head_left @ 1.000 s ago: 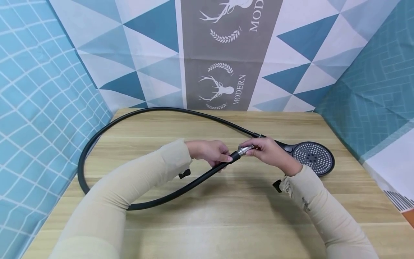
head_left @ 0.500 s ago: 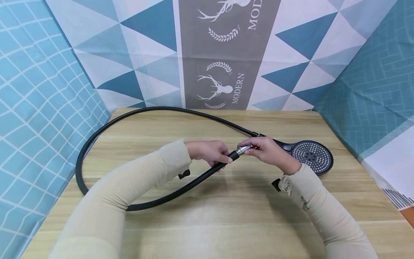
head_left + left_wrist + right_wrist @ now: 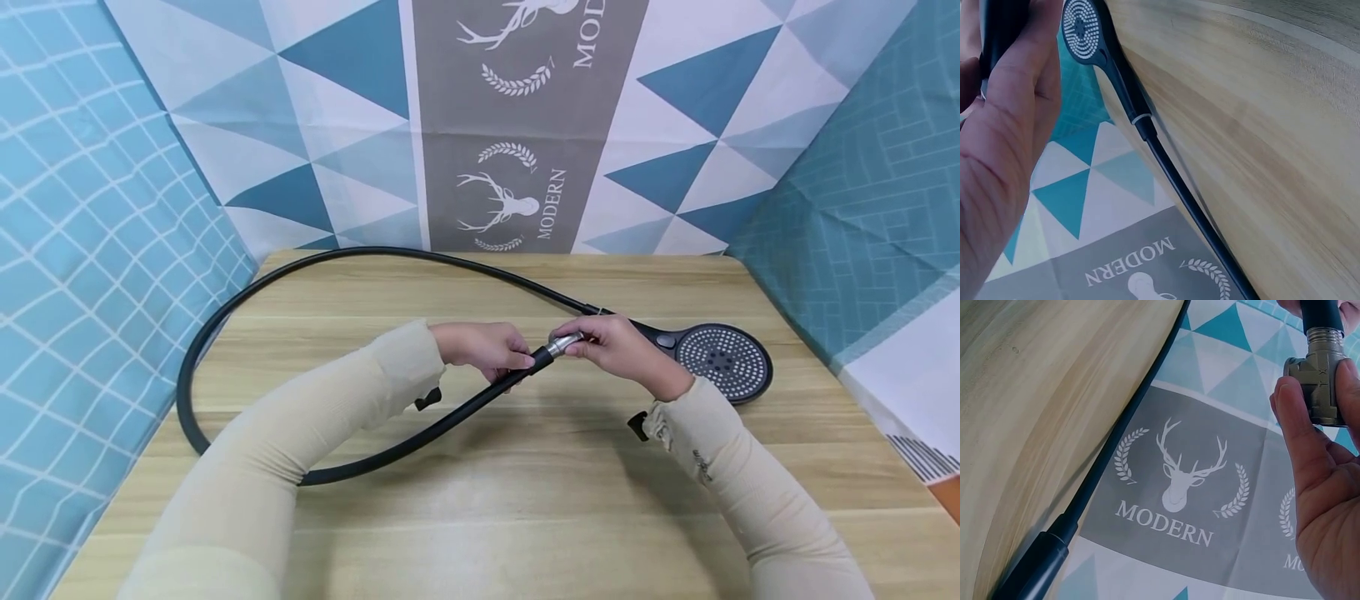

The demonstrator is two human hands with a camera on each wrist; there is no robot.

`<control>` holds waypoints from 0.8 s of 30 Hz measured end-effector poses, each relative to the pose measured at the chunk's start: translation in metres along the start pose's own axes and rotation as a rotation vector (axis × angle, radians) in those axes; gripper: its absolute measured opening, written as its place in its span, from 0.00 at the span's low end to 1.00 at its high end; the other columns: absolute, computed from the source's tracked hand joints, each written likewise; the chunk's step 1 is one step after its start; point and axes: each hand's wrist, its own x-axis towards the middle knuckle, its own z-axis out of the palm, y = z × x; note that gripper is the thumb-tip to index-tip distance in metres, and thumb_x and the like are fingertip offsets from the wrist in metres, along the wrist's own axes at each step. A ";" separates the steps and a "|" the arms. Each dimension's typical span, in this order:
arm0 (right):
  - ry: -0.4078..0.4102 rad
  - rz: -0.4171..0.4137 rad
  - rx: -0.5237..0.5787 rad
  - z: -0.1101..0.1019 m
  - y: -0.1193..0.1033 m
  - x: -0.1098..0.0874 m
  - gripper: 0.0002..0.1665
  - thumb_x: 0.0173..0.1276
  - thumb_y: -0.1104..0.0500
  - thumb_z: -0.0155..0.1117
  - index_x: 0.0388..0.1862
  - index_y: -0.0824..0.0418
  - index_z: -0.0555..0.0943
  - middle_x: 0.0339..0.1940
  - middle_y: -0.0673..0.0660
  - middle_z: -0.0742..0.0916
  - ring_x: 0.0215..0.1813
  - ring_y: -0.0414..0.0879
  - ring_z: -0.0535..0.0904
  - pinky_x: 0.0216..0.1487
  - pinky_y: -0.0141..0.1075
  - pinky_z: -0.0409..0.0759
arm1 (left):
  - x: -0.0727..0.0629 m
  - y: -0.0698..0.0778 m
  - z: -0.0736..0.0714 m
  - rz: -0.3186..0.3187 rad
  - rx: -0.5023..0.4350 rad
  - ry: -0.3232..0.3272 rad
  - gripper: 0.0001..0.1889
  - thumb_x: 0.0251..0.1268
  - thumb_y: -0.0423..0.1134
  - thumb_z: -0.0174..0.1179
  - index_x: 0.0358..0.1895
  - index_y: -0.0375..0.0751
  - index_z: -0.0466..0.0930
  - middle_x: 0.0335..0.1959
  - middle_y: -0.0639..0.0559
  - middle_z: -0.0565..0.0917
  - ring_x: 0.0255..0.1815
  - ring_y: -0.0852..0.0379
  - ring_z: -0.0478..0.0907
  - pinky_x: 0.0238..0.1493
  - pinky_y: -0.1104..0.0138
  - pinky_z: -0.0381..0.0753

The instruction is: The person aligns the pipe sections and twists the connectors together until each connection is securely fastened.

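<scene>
A black shower hose [image 3: 420,442] loops round from a black shower head [image 3: 722,362] lying on the tabletop. My left hand [image 3: 491,347] grips the hose near its free end, with the thumb on top by the black collar [image 3: 540,360]. Between the fingers and thumb of my right hand [image 3: 611,348] is a silver metal fitting [image 3: 1317,387], held at the hose end. Its threads show just below the collar in the right wrist view, where it has a short side outlet. How far the collar and the threads engage is hidden. Both hands are above the table's middle.
The wooden table [image 3: 480,517] runs up to a patterned back wall [image 3: 360,125]. Blue tiled sheeting [image 3: 90,250] stands at the left and teal sheeting [image 3: 862,208] at the right. The shower head lies just beyond the right wrist, and the hose arcs along the back.
The head view has shifted slightly. Both hands stay nearly in place on the hose and the fitting, with only small movement of the left hand's fingers.
</scene>
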 end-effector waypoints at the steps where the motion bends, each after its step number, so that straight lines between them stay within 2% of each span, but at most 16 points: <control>1: -0.002 0.009 0.001 0.000 0.000 0.000 0.14 0.58 0.74 0.67 0.44 0.71 0.82 0.39 0.62 0.87 0.34 0.41 0.79 0.30 0.32 0.77 | 0.001 0.000 0.000 -0.002 0.001 0.001 0.13 0.76 0.35 0.46 0.30 0.36 0.72 0.24 0.46 0.78 0.22 0.60 0.74 0.33 0.67 0.79; 9: 0.001 0.060 -0.001 -0.004 -0.001 -0.001 0.14 0.59 0.74 0.66 0.46 0.71 0.82 0.39 0.63 0.87 0.31 0.41 0.77 0.29 0.33 0.76 | 0.007 0.000 -0.004 -0.001 0.011 0.009 0.11 0.75 0.36 0.49 0.32 0.35 0.72 0.24 0.47 0.79 0.23 0.59 0.75 0.33 0.67 0.78; 18: -0.003 0.055 -0.005 -0.002 -0.001 0.000 0.14 0.58 0.74 0.66 0.45 0.72 0.82 0.39 0.63 0.87 0.32 0.42 0.78 0.30 0.33 0.76 | 0.008 -0.002 -0.005 0.007 0.001 0.007 0.10 0.72 0.38 0.54 0.33 0.36 0.73 0.24 0.48 0.78 0.23 0.60 0.74 0.32 0.68 0.78; 20: -0.001 0.050 -0.010 -0.003 0.000 -0.001 0.14 0.58 0.74 0.66 0.45 0.71 0.82 0.39 0.63 0.87 0.31 0.42 0.78 0.29 0.33 0.76 | 0.007 -0.002 -0.005 0.016 -0.019 -0.023 0.10 0.72 0.39 0.54 0.33 0.36 0.72 0.23 0.49 0.77 0.24 0.60 0.73 0.31 0.68 0.77; 24: 0.000 0.018 -0.005 -0.003 0.001 -0.003 0.14 0.57 0.74 0.67 0.43 0.71 0.83 0.38 0.61 0.87 0.32 0.41 0.78 0.30 0.33 0.77 | 0.007 0.000 -0.007 0.016 -0.098 -0.127 0.10 0.75 0.38 0.49 0.34 0.35 0.70 0.25 0.48 0.76 0.25 0.59 0.74 0.31 0.68 0.76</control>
